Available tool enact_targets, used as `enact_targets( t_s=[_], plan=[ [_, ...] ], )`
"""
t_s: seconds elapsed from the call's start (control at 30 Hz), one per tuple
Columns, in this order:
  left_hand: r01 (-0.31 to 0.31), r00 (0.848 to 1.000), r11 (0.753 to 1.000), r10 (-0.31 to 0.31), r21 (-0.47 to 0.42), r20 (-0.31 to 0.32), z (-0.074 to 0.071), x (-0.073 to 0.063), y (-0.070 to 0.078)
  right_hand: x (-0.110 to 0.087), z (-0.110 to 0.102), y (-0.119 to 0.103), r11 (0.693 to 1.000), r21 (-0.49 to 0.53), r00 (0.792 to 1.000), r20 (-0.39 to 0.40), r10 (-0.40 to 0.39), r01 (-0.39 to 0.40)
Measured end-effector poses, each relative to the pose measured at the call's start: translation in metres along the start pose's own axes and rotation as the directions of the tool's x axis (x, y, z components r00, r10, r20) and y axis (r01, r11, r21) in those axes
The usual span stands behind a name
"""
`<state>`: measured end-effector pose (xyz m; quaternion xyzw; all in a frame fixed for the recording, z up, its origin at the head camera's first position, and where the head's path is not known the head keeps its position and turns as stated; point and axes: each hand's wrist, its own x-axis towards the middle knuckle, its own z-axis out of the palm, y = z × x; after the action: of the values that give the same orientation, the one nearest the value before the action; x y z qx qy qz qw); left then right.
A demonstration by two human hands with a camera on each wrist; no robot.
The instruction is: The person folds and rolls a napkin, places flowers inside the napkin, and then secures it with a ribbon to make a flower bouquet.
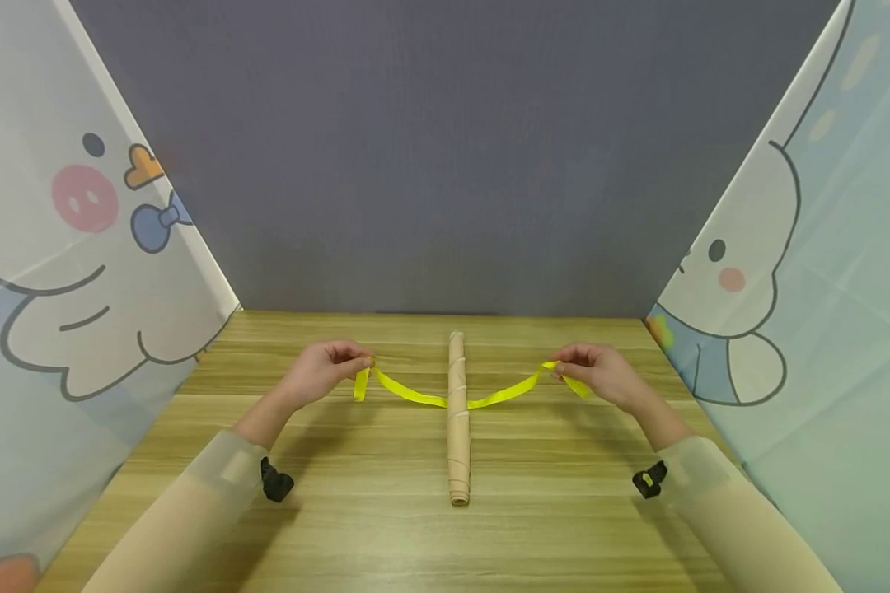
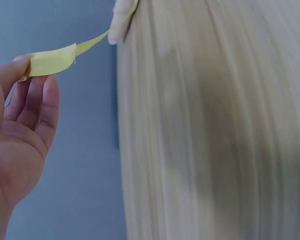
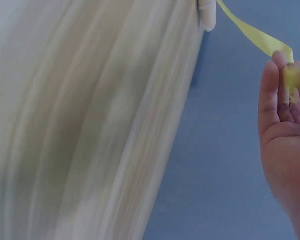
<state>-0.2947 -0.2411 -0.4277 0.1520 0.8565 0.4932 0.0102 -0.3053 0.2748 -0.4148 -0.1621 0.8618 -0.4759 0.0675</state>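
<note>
A tan rolled-up sheet, paper or thin leather, lies lengthwise on the table, pointing away from me. Beneath its middle passes a yellow ribbon, hidden where the roll covers it. My left hand pinches the ribbon near one end between thumb and fingers, with a short tail hanging down. On the other side my right hand pinches the opposite end, its tail drooping too. Both ends are raised, so the ribbon sags toward the roll. In the left wrist view the ribbon's end sticks out past the thumb.
The wood-grain table ends at a dark grey wall at the back. Cartoon-printed cloth panels stand on both sides. A small black device sits on each wrist.
</note>
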Motion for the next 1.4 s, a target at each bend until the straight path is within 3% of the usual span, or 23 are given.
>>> enact_targets(
  t_s=[0.2, 0.5, 0.73, 0.83, 1.03, 1.23, 1.4],
  plan=[
    [0.004, 1.0, 0.998, -0.002, -0.068, 0.029, 0.009, 0.01, 0.021, 0.004, 0.005, -0.017, 0.997, -0.067, 0.999, -0.018, -0.034, 0.033],
    [-0.023, 0.999, 0.995, 0.027, -0.092, 0.038, 0.026, 0.028, 0.052, 0.015, 0.019, -0.043, 0.988, -0.141, 0.997, -0.04, -0.073, 0.067],
    [-0.076, 0.997, 0.996, 0.076, -0.04, 0.003, 0.038, 0.037, 0.063, 0.023, 0.029, -0.056, 0.979, -0.157, 0.99, -0.044, -0.137, 0.128],
    [-0.08, 0.997, 0.995, 0.08, -0.058, 0.003, 0.042, 0.04, 0.067, 0.027, 0.032, -0.061, 0.97, -0.186, 0.984, -0.051, -0.17, 0.158],
    [-0.079, 0.996, 0.989, 0.083, -0.121, 0.028, 0.05, 0.046, 0.071, 0.032, 0.042, -0.071, 0.986, -0.059, 0.987, -0.024, -0.156, 0.155],
    [-0.1, 0.993, 0.982, 0.11, -0.162, 0.051, 0.059, 0.049, 0.073, 0.039, 0.059, -0.079, 0.981, 0.064, 0.982, 0.044, -0.186, 0.183],
    [-0.103, 0.984, 0.967, 0.133, -0.232, 0.121, 0.068, 0.051, 0.076, 0.046, 0.076, -0.086, 0.978, 0.103, 0.98, 0.073, -0.187, 0.179]
  ],
)
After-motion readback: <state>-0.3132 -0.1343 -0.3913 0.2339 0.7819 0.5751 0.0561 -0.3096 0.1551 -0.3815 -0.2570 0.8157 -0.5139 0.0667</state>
